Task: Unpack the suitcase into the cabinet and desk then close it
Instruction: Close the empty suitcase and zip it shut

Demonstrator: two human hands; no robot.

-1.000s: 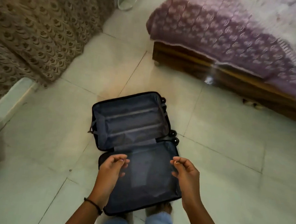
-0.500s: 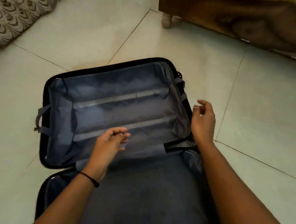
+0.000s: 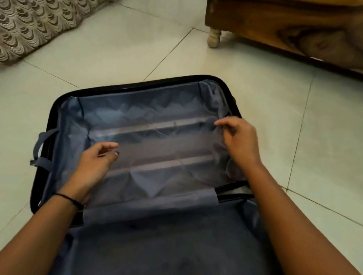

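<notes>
Head view, looking down at the floor.

We note the suitcase lying opened flat on the pale tiled floor, its near half under our forearms and its far half spread out beyond them. The far half has a black rim and a wrinkled grey-blue lining; two raised ridges run across it from left to right. In both halves we see only lining. A grey strap loops out over the left edge of the far half.

Left hand: over the lower left of the far half, fingers loosely curled, nothing in them. We cannot tell whether it touches the lining. A thin dark band sits on that wrist.

Right hand: at the right side of the far half, by the end of the upper ridge. Thumb and forefinger are drawn close together at the lining; we cannot tell whether they pinch the cloth.

The two hands are well apart, one at each side of the far half.

Surroundings: a wooden bed frame with a turned leg at upper right; a patterned cloth reaching the floor at upper left.
</notes>
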